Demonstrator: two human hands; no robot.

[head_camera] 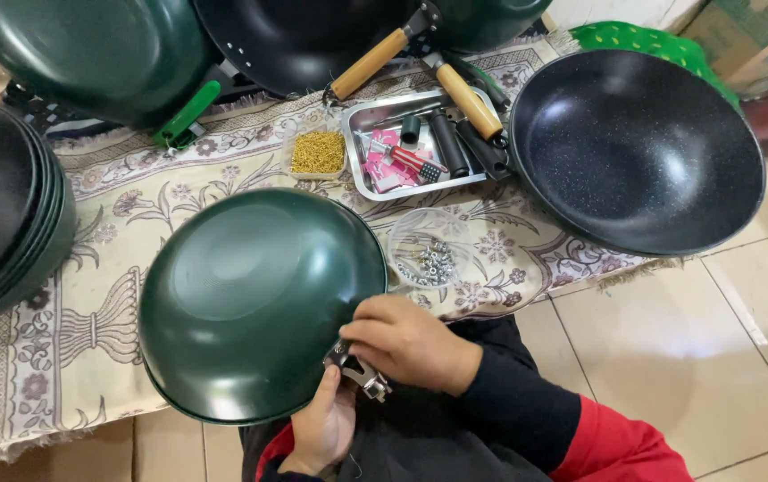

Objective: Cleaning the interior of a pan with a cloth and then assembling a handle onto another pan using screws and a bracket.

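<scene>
A dark green wok [254,299] rests upside down on my lap and the edge of a patterned cloth [89,303]. At its near rim sits a small metal handle bracket [359,370]. My left hand [323,427] cups the bracket from below. From the right, my right hand [406,341] reaches over it with fingers closed at the rim, pinching something too small to make out.
A clear bowl of small screws and nuts [433,254] stands just beyond my hands. Farther back are a steel tray [375,116] with handle parts, a container of gold bits [317,152], a black speckled wok [638,147], stacked woks [4,214] at left and more woks along the top.
</scene>
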